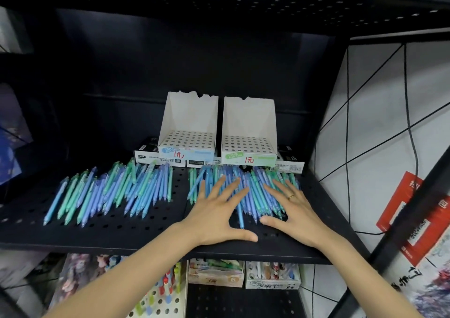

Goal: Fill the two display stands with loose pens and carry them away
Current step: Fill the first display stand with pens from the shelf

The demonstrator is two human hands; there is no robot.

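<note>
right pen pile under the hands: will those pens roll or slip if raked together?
Probably both. The pens in the right pile look smooth and round, lying loose and overlapping on the shelf, so they may roll. Its holes might catch tips. The left hand and right hand lie flat, fingers spread, which should corral them.

Dark perforated metal shelving (102, 230) beside a white, black-lined wall (379, 113).

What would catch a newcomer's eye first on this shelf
Two spreads of blue and green pens, the left pile and the right pile, cover the black perforated shelf. Left hand and right hand lie flat, fingers spread, on the right pile. Behind stand two empty white display stands.
</note>
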